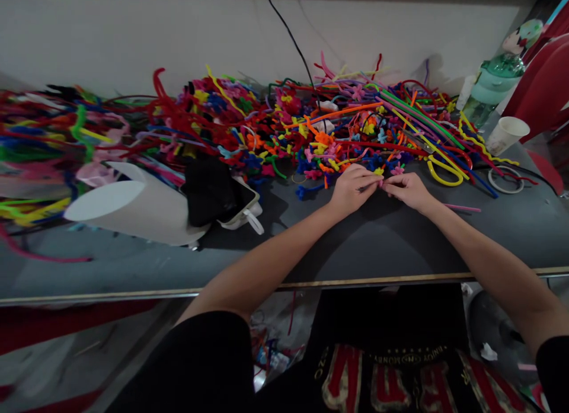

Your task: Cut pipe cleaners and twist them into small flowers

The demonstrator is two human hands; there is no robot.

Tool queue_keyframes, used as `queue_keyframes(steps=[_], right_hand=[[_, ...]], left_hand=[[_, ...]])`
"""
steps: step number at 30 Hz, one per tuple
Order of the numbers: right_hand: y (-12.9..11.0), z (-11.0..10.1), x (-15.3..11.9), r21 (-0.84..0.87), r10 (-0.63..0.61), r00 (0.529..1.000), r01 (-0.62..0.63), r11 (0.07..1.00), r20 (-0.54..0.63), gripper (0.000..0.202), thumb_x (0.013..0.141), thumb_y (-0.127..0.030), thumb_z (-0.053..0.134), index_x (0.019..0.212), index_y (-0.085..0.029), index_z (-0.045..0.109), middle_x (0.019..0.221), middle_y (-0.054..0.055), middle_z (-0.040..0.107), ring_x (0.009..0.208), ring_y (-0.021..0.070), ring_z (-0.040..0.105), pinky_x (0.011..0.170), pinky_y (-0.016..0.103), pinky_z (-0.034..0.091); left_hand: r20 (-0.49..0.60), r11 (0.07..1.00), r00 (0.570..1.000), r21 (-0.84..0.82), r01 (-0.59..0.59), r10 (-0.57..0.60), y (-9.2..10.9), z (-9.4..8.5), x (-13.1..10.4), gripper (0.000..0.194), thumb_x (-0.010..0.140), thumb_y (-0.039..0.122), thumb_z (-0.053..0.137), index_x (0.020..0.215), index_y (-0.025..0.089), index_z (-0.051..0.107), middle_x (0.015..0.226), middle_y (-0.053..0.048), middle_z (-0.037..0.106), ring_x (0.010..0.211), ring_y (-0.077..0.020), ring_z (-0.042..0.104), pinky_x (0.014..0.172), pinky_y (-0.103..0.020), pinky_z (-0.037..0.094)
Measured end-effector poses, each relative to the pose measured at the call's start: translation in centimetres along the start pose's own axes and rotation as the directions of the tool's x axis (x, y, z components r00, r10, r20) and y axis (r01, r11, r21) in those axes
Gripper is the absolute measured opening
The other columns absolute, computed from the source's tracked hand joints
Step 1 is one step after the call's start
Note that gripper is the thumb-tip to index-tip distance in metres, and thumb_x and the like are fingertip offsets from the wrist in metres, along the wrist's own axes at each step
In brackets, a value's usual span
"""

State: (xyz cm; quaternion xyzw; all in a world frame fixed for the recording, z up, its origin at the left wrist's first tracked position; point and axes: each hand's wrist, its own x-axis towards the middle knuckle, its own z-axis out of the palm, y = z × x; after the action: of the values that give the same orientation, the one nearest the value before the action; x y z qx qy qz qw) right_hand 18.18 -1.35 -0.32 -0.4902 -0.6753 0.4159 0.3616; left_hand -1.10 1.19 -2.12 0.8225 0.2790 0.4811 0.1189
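My left hand [354,189] and my right hand [409,189] meet over the dark table, fingertips pinched close together. Between them is a small pink pipe cleaner piece [381,184], mostly hidden by the fingers; its shape is too small to make out. A straight pink pipe cleaner [463,208] sticks out to the right from behind my right wrist. Just beyond my fingertips lie small pipe cleaner flowers, among them a pink one [397,172]. Yellow-handled scissors [444,171] lie to the right of my right hand.
A large tangled heap of coloured pipe cleaners [267,122] runs along the wall. To the left lie a white scoop-shaped container [146,205] and a black phone-like object [211,194]. A paper cup [508,135], a green bottle [493,87] and a ring [505,180] are at right.
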Motion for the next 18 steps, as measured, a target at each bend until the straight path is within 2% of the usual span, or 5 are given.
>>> queue_keyframes(steps=[5,10,14,18], right_hand=[[0.0,0.1,0.0,-0.011,-0.009,1.0,0.009,1.0,-0.002,0.034,0.073,-0.047,0.064,0.066,-0.015,0.072,0.052,-0.002,0.054,0.05,0.0085,0.044,0.051,0.023,0.031],[0.5,0.2,0.0,-0.003,-0.047,0.999,0.047,0.999,-0.024,0.033,0.072,-0.048,0.067,0.074,-0.016,0.076,0.06,-0.002,0.059,0.055,0.009,0.045,0.054,0.023,0.032],[0.0,0.2,-0.2,0.009,-0.024,0.999,0.024,1.0,-0.032,0.034,0.071,-0.048,0.067,0.069,-0.015,0.074,0.052,-0.004,0.047,0.051,0.0068,0.034,0.051,0.024,0.024],[-0.8,-0.1,-0.3,0.141,0.049,0.999,-0.047,0.989,-0.009,0.033,0.068,-0.046,0.069,0.07,-0.013,0.073,0.047,-0.006,0.04,0.049,0.0058,0.029,0.048,0.024,0.02]], left_hand=[[-0.01,0.998,0.998,0.032,-0.056,0.056,0.3,0.3,-0.1,0.016,0.089,0.027,0.061,0.091,0.026,0.077,0.085,-0.005,0.074,0.083,-0.0181,0.061,0.079,-0.037,0.048],[-0.013,0.995,0.999,0.086,-0.051,0.052,0.7,0.4,-0.2,0.017,0.09,0.026,0.06,0.092,0.025,0.076,0.085,-0.005,0.073,0.082,-0.0177,0.06,0.077,-0.036,0.048],[-0.033,0.985,0.986,0.049,-0.164,0.166,0.3,0.2,0.0,0.019,0.091,0.022,0.058,0.099,0.024,0.075,0.086,-0.006,0.073,0.083,-0.0171,0.061,0.077,-0.035,0.05],[0.031,0.971,0.973,0.051,-0.232,0.23,-0.1,-0.1,-0.1,0.028,0.095,0.017,0.048,0.111,0.021,0.071,0.094,-0.007,0.074,0.089,-0.0166,0.063,0.082,-0.036,0.051]])
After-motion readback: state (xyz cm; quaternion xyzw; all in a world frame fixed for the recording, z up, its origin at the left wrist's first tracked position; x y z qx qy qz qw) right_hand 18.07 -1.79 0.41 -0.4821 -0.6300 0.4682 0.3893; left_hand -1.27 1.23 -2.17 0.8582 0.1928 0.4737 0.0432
